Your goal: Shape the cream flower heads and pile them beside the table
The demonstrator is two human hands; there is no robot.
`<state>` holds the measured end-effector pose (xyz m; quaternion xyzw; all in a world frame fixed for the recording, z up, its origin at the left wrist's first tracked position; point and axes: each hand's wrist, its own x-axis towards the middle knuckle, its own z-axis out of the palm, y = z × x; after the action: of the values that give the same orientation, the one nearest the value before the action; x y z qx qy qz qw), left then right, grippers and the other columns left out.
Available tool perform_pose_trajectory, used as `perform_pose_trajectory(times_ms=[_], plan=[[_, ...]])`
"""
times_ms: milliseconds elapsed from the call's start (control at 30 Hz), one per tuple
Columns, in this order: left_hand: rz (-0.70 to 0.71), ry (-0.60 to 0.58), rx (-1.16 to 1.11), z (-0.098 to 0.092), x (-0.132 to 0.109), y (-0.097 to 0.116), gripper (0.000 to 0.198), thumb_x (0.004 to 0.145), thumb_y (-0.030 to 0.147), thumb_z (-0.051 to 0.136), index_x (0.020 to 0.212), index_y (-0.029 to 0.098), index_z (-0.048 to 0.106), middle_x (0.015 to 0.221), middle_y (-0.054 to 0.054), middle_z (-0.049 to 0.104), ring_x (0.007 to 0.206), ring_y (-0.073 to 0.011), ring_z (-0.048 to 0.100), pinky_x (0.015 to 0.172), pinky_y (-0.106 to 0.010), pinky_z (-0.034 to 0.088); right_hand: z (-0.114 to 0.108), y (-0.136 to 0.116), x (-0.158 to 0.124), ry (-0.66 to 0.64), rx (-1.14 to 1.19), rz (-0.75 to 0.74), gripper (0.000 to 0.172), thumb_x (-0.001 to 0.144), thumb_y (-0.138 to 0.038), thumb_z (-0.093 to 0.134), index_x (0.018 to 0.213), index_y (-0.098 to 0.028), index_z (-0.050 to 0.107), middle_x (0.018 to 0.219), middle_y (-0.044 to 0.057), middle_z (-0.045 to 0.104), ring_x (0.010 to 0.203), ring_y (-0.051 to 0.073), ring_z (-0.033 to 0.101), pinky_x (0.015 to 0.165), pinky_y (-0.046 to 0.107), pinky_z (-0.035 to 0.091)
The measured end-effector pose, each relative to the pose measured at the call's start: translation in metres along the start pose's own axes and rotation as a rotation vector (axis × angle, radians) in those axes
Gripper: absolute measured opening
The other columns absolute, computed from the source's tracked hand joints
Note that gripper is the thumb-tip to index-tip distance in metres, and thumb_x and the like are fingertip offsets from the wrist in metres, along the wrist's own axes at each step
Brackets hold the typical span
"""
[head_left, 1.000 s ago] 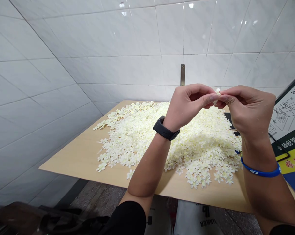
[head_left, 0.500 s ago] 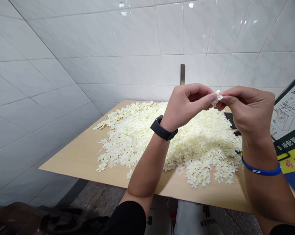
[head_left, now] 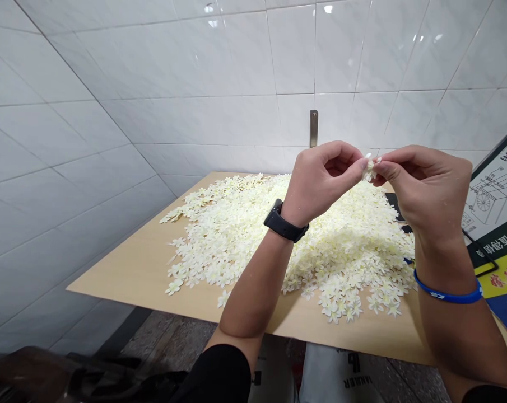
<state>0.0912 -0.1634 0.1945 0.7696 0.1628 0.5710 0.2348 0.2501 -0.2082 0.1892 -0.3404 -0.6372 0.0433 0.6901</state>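
Note:
Between my two hands, raised above the table, are small white artificial flower petals point(head_left: 369, 169) pinched at the fingertips. My left hand point(head_left: 326, 179), with a black watch point(head_left: 283, 223) on its wrist, is closed on them with thumb and forefinger. From the other side my right hand point(head_left: 427, 182) pinches the same piece; a blue wristband point(head_left: 449, 292) circles that wrist. Fingers cover part of the piece, so its exact layers cannot be made out. Below both hands spreads a large heap of cream-white artificial flowers point(head_left: 236, 235).
The heap lies on a light wooden tabletop point(head_left: 122, 274) against a white tiled wall point(head_left: 203, 123). At right stands a printed box or board point(head_left: 492, 201) with a yellow and blue lower part. A dark flat object point(head_left: 394, 204) lies near the right hand. A metal bracket point(head_left: 314, 127) is on the wall.
The petals between my fingertips have shifted slightly left and turned. My left hand has moved a little, its wrist slightly to the right; my right hand stays nearly in place.

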Motion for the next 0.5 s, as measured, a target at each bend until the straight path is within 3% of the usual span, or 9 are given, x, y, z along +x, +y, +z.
perform_pose_trajectory(times_ms=[133,300,367,500], plan=[[-0.005,0.054,0.013,-0.009,0.002,0.0,0.029,0.092,0.045,0.069,0.084,0.018,0.065,0.078,-0.002,0.072,0.07,-0.0101,0.069,0.064,-0.022,0.059,-0.007,0.008,0.003,0.043,-0.022,0.02,0.015,0.084,-0.032,0.079,0.072,-0.028,0.07,0.061,-0.001,0.064,0.055,0.017,0.06,0.053,0.037,0.051],[-0.022,0.058,0.024,-0.012,0.003,-0.001,0.026,0.092,0.041,0.07,0.082,0.018,0.065,0.074,-0.002,0.071,0.066,-0.0098,0.068,0.062,-0.023,0.058,-0.01,0.02,0.002,0.025,-0.237,-0.004,0.03,0.096,-0.039,0.063,0.069,-0.025,0.062,0.054,-0.001,0.051,0.049,0.015,0.047,0.051,0.034,0.038],[-0.023,0.06,0.036,-0.011,0.003,-0.003,0.024,0.092,0.039,0.069,0.082,0.018,0.066,0.075,-0.002,0.072,0.067,-0.0099,0.067,0.062,-0.023,0.058,-0.009,0.025,0.002,0.006,-0.318,-0.024,0.032,0.097,-0.037,0.06,0.068,-0.024,0.06,0.054,-0.002,0.047,0.051,0.015,0.047,0.055,0.035,0.041],[-0.028,0.089,0.079,-0.009,0.004,-0.007,0.021,0.092,0.036,0.068,0.083,0.018,0.066,0.076,-0.002,0.072,0.068,-0.0099,0.068,0.064,-0.023,0.058,-0.006,0.027,0.003,-0.076,-0.404,-0.039,0.004,0.09,-0.028,0.068,0.089,-0.026,0.07,0.077,0.002,0.066,0.071,0.02,0.061,0.068,0.038,0.051]])
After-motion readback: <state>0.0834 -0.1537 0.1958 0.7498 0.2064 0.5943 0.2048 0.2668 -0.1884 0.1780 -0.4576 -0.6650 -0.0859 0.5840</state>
